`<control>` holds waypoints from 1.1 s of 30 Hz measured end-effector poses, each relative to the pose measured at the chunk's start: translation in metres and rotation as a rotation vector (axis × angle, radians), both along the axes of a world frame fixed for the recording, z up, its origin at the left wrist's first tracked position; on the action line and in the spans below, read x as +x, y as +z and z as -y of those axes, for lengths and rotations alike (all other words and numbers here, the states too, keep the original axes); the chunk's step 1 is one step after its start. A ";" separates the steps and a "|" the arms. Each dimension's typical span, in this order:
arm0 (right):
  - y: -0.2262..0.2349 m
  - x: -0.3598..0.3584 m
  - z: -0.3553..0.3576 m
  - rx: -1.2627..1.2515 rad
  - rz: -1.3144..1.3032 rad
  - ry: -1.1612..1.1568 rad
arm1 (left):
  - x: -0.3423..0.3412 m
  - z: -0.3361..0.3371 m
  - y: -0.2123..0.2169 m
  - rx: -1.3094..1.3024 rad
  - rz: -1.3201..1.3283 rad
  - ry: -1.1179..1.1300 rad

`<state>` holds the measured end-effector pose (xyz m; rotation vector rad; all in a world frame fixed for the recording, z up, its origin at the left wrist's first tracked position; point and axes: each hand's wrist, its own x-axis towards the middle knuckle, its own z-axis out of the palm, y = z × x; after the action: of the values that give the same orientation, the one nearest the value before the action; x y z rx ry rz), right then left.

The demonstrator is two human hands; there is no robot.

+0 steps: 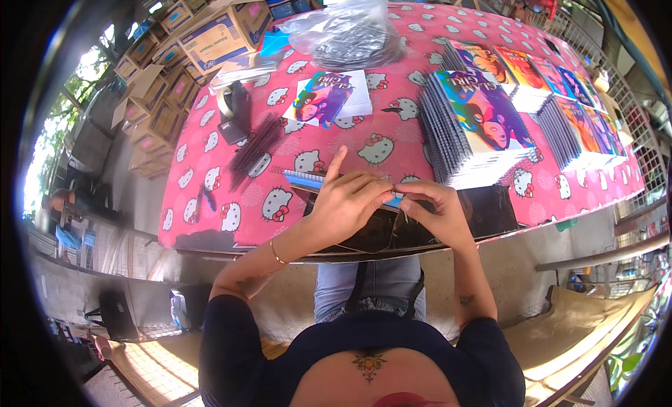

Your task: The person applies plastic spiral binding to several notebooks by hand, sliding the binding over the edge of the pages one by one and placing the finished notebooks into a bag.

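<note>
Close to the table's near edge, a notebook [302, 181] with a blue cover and a row of binding along its edge lies mostly under my hands. My left hand [353, 200] is closed over that edge, its index finger stretched up and away, the other fingertips gathered at the notebook's right end. There my right hand [437, 209] meets it, thumb and forefinger pinched together; whatever is between them is too small to make out. Left of the notebook lies a bundle of dark spiral binding coils [257, 151]. Beyond it, a notebook with a colourful cover [325, 99] rests on white pages.
Stacks of spiral notebooks [483, 120] stand at the right. A tape dispenser [235, 113] and a small cutting tool [206, 199] are at the left. Farther back lies a clear plastic bag [350, 36] of dark coils. Cardboard boxes [224, 39] are piled beyond the table's left side.
</note>
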<state>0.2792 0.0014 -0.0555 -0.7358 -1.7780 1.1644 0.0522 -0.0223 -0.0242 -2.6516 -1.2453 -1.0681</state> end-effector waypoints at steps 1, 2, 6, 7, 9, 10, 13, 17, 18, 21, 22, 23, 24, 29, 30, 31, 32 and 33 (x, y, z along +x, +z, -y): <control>0.003 0.001 0.000 -0.024 0.000 -0.007 | 0.001 0.000 0.000 0.002 0.032 -0.007; 0.006 0.003 -0.002 -0.044 0.002 -0.021 | 0.002 -0.002 -0.001 0.011 0.038 -0.002; 0.002 0.001 -0.009 -0.054 -0.008 -0.013 | 0.006 -0.002 -0.005 0.005 0.065 -0.001; 0.002 0.002 -0.011 -0.076 0.001 0.005 | 0.007 -0.001 -0.005 -0.008 0.072 -0.005; 0.005 0.003 -0.016 -0.096 0.020 0.038 | 0.007 -0.001 -0.004 0.015 0.074 0.003; 0.008 0.004 -0.018 -0.095 0.029 0.050 | 0.008 -0.001 -0.004 0.026 0.075 0.006; 0.018 0.004 -0.022 -0.002 0.067 0.092 | 0.007 0.001 -0.001 -0.029 0.036 0.047; 0.018 -0.013 -0.022 0.281 0.112 -0.033 | 0.007 0.004 0.004 -0.010 -0.010 0.044; 0.016 -0.021 -0.018 0.319 0.160 -0.169 | 0.010 0.009 0.004 0.026 -0.033 0.064; 0.015 -0.026 -0.009 0.357 0.210 -0.324 | 0.005 0.011 0.017 -0.012 -0.082 0.052; 0.022 -0.019 -0.005 0.382 0.162 -0.310 | -0.006 0.006 0.027 -0.098 -0.100 0.021; 0.034 -0.012 0.000 0.411 0.111 -0.288 | -0.016 0.001 0.038 -0.182 -0.120 -0.003; 0.051 0.005 0.004 0.551 0.122 -0.422 | -0.025 -0.005 0.049 -0.247 -0.016 -0.027; 0.050 0.133 -0.046 0.508 0.227 -1.027 | 0.007 -0.052 0.095 0.476 0.595 -0.146; 0.037 0.149 -0.057 0.338 0.139 -0.891 | 0.022 -0.071 0.099 0.501 0.580 -0.306; 0.028 0.162 -0.062 0.174 0.056 -0.757 | 0.045 -0.087 0.100 0.430 0.435 -0.311; 0.024 0.166 -0.067 0.100 0.040 -0.698 | 0.064 -0.100 0.096 0.362 0.281 -0.295; 0.023 0.167 -0.070 0.027 0.024 -0.632 | 0.078 -0.123 0.077 0.267 0.228 -0.395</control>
<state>0.4462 0.0718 -0.0326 -1.1879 -1.4134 0.7022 0.1298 0.1010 0.0528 -2.6775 -0.5467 -1.5011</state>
